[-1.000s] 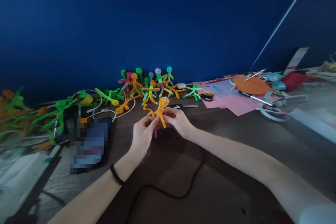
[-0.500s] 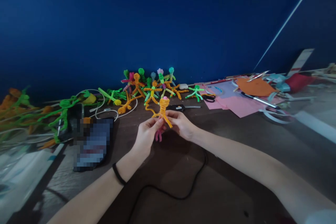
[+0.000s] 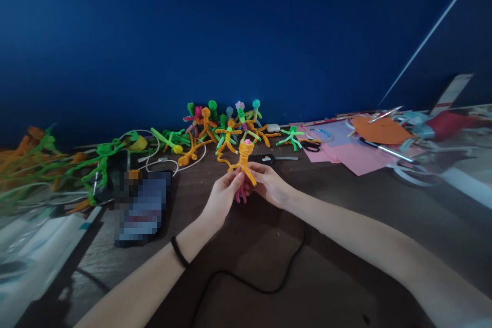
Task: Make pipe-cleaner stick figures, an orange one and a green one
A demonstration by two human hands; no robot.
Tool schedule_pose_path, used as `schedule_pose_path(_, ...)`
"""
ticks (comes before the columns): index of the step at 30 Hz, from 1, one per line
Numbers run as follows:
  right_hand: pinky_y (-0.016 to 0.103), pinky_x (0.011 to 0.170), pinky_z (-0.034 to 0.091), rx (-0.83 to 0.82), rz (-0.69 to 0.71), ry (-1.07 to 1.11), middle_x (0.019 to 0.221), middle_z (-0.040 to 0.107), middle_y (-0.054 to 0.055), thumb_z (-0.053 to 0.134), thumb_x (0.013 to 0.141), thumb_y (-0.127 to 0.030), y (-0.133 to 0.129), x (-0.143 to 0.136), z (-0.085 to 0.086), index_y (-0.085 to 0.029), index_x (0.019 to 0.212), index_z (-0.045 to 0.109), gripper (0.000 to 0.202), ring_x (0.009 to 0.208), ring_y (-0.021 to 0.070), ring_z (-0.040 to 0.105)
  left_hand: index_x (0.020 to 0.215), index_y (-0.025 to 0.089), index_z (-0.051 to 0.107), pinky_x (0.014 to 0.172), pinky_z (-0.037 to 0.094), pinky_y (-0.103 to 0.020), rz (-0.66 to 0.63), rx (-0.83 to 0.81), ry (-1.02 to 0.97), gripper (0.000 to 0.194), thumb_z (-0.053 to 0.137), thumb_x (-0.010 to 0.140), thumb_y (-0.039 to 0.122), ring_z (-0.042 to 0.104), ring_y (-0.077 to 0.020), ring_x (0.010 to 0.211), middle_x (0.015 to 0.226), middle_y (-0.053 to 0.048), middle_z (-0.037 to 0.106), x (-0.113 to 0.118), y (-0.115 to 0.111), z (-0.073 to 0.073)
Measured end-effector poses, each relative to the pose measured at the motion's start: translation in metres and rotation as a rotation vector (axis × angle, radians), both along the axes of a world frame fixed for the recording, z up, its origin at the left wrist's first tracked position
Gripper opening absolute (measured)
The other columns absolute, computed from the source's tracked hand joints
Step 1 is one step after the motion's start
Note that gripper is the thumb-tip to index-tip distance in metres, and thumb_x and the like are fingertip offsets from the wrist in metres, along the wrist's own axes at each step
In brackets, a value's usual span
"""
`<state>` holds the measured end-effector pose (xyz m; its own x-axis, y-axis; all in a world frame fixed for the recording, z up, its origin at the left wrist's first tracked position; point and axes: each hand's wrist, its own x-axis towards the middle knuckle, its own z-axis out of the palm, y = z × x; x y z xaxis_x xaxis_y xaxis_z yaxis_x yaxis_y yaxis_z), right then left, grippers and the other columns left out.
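Between my two hands, above the dark table, is an orange and pink pipe-cleaner figure [image 3: 245, 155]. Its coiled orange body has a pink top, and pink ends hang below my fingers. My left hand [image 3: 222, 193] pinches it from the left with thumb and fingers. From the other side, my right hand [image 3: 270, 182] grips it, with some fingertips hidden behind the figure. An orange strand sticks out to the left and another slants down to the right. Several finished-looking pipe-cleaner figures [image 3: 229, 136] stand behind it against the blue wall.
On the left lie a phone [image 3: 144, 210], white cables and loose green and orange pipe cleaners [image 3: 103, 151]. A black-handled tool [image 3: 263, 159] and black-handled scissors [image 3: 312, 146] lie behind my hands. Pink paper [image 3: 359, 158] and a pen [image 3: 390, 151] are at right. A black cord [image 3: 265, 291] curves in front.
The whole view has shifted slightly, so things appear a little farther right. Both hands keep hold of the figure, and its pink ends have turned a little.
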<state>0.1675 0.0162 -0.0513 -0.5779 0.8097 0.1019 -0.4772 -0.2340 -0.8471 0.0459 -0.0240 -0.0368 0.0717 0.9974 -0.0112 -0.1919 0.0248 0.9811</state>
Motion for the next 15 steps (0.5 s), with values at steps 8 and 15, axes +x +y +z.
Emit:
schedule_pose_path(8,0.018,0.05,0.037,-0.059,-0.146,0.058,0.072,0.056,-0.002,0.065,0.065,-0.024,0.001,-0.005,0.003,-0.018,0.073,0.059,0.012,0.059,0.0068,0.046,0.061,0.017,0.039,0.036,0.016,-0.015,-0.232,-0.17,-0.111,0.034,0.049,0.077,0.046,0.016,-0.0024,0.037,0.046,0.01,0.022,0.003,-0.006,-0.006)
schedule_pose_path(15,0.017,0.049,0.036,-0.074,-0.112,0.107,0.073,0.055,-0.001,0.061,0.071,-0.027,-0.001,-0.009,0.003,-0.02,0.077,0.055,0.011,0.06,0.0072,0.048,0.064,0.017,0.047,0.037,0.02,-0.016,-0.209,-0.135,0.049,0.029,0.048,0.078,0.041,0.022,-0.0039,0.036,0.044,0.009,0.028,-0.006,-0.001,0.008)
